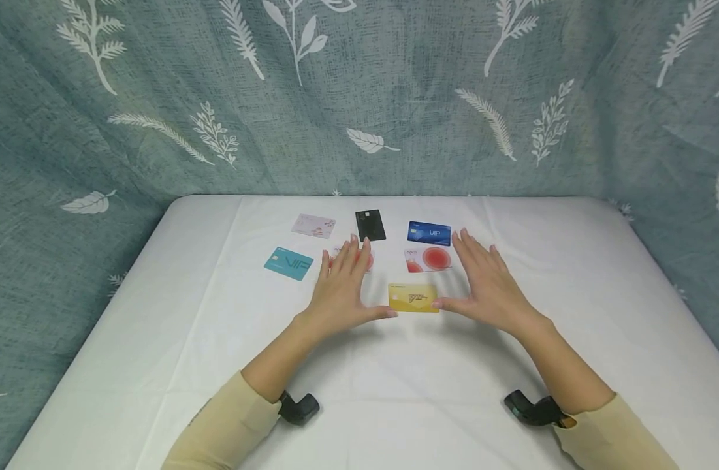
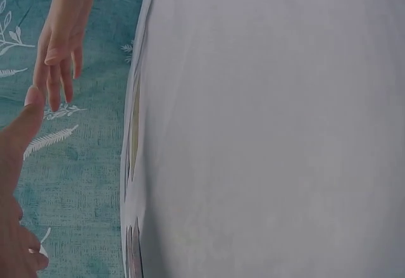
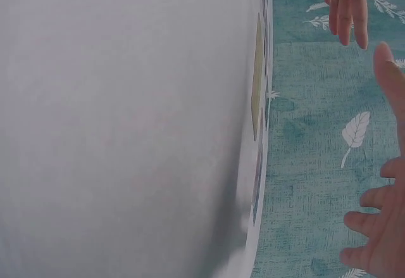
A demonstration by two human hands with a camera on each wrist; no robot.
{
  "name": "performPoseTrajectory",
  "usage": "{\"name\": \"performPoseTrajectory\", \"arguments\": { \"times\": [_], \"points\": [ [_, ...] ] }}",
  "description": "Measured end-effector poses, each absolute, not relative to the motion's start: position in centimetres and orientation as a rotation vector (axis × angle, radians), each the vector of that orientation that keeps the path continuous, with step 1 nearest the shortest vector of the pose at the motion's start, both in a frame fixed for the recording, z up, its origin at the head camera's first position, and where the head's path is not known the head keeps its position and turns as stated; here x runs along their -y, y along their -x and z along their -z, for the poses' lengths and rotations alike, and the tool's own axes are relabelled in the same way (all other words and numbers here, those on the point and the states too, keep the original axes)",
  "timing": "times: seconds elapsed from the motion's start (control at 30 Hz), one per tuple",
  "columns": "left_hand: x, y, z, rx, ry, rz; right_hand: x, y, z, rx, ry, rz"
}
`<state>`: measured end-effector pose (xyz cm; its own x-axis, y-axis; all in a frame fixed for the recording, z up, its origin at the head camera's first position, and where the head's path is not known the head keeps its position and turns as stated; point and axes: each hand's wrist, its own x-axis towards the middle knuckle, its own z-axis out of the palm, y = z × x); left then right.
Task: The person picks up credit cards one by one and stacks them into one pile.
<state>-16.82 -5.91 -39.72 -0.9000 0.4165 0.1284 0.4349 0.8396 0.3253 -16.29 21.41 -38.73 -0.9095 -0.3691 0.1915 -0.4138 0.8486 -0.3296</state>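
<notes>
My left hand (image 1: 339,290) and right hand (image 1: 490,287) are held over the table, fingers straight and thumbs spread, with nothing in either. Between the thumbs lies a gold card (image 1: 413,297); both thumb tips overlap its lower corners in the head view. Beyond the right thumb are a white card with a red circle (image 1: 428,259) and a blue VIP card (image 1: 429,233). The left fingers partly hide another red-and-white card (image 1: 369,262). Near those fingertips lies a black card (image 1: 370,224). In the left wrist view the left hand (image 2: 14,170) appears raised off the tabletop.
To the left lie a teal VIP card (image 1: 288,263) and a pale floral card (image 1: 313,226). A white cloth (image 1: 159,339) covers the table, and a blue-green leaf-patterned curtain (image 1: 394,85) hangs behind it. Black wrist cameras (image 1: 300,410) sit at both sleeves.
</notes>
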Motion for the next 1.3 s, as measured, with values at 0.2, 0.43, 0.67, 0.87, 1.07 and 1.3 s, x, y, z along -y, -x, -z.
{"name": "performPoseTrajectory", "arguments": {
  "times": [0.2, 0.43, 0.67, 0.87, 1.07, 1.3],
  "points": [
    [5.4, 16.7, 40.1, 2.943, 0.713, 0.602, -21.2, 16.2, 38.8, 2.927, -0.621, -0.617],
    [4.7, 16.6, 40.9, 2.968, 0.751, 0.61, -21.0, 16.2, 39.2, 2.975, -0.621, -0.686],
    [4.0, 16.5, 41.5, 2.991, 0.765, 0.674, -21.0, 16.1, 39.6, 2.993, -0.627, -0.699],
    [3.5, 16.3, 42.0, 2.984, 0.796, 0.759, -21.2, 16.1, 40.3, 2.988, -0.643, -0.786],
    [3.2, 16.2, 42.3, 2.967, 0.783, 0.851, -21.2, 16.3, 41.1, 2.984, -0.665, -0.873],
    [2.9, 16.2, 42.9, 2.933, 0.729, 0.877, -21.1, 16.4, 41.6, 2.973, -0.679, -0.895]
  ]
}}
